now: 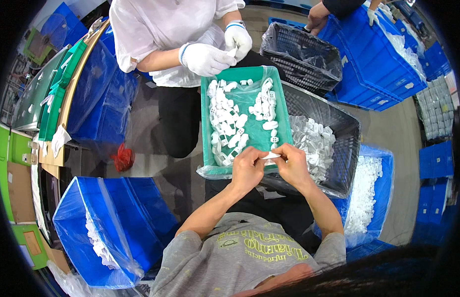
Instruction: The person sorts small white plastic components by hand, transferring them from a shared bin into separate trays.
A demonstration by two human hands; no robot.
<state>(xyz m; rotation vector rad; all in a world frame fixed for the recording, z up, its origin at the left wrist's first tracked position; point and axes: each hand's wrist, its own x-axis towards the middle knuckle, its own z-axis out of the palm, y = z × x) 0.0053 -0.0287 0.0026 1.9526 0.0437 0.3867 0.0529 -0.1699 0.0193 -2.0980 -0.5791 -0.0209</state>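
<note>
Between my two hands, at the near edge of a green tray (245, 101), is a small white plastic part (271, 155). My left hand (246, 169) pinches its left end, and my right hand (293, 165) pinches the other. Fingers partly cover it, so its exact shape is hidden. The tray is lined with clear film. Many white plastic pieces (227, 121) lie heaped along its left side, and a smaller group (263, 105) sits along its right. A short line of pieces (274, 133) lies just beyond my fingers.
Opposite me, a person's white-gloved hands (206, 58) hold a small white piece. Right of the tray is a black crate (346, 128) with translucent white parts. Lined blue bins stand at lower left (126, 213) and right (386, 190). Another person's hand (317, 17) reaches beside a black basket (301, 54).
</note>
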